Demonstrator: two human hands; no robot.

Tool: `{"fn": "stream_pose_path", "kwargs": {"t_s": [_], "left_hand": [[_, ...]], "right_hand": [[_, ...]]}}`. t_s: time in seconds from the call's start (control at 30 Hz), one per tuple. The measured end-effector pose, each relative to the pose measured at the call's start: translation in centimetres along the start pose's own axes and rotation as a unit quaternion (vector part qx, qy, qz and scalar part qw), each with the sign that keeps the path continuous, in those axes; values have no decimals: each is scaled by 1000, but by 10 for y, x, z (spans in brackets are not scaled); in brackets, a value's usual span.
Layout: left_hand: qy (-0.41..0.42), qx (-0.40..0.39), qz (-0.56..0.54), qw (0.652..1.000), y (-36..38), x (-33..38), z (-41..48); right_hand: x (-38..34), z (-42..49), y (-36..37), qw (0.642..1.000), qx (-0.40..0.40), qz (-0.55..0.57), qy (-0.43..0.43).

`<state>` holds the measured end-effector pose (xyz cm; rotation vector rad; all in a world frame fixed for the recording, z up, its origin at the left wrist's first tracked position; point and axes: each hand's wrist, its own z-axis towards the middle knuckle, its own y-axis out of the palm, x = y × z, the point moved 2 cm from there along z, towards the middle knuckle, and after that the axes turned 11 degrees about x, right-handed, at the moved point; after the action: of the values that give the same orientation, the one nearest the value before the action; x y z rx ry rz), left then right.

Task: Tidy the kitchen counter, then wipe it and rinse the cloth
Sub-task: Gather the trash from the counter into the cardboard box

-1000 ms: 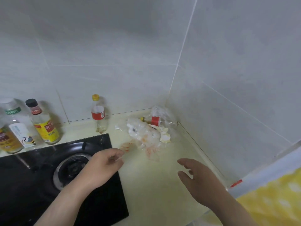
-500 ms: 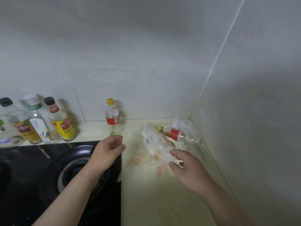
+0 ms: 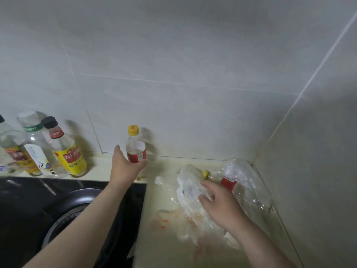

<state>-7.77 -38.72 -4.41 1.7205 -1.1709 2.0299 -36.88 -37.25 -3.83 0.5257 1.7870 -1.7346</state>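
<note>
Clearing presumably precedes wiping, so the yellow-capped bottle [image 3: 135, 151] is clasped in the left grip [image 3: 123, 167]. The plastic bag [image 3: 188, 188] is covered by the right grip [image 3: 220, 207]; its closure cannot be told.

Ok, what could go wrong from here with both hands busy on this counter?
The left hand grips the upright bottle low, so it might slip or tip. If the right hand drags the crumpled plastic, the lying bottle could roll and the red stains smear.
</note>
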Motion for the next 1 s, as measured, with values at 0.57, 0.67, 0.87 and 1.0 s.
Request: {"fn": "stream_pose_path", "kwargs": {"t_s": [0.57,0.67,0.87,1.0], "left_hand": [[48,70,-81,993,21,1,-17],[52,59,-80,994,11,5,-42],[56,20,-69,996,-10,13,-84],[42,12,-66,997,-28,9,-106]], "right_hand": [[53,11,48,990,-83,-113,19],[56,13,49,997,-33,-59,32],[52,14,39,998,20,11,54],[41,8,25,996,41,65,43]]}}
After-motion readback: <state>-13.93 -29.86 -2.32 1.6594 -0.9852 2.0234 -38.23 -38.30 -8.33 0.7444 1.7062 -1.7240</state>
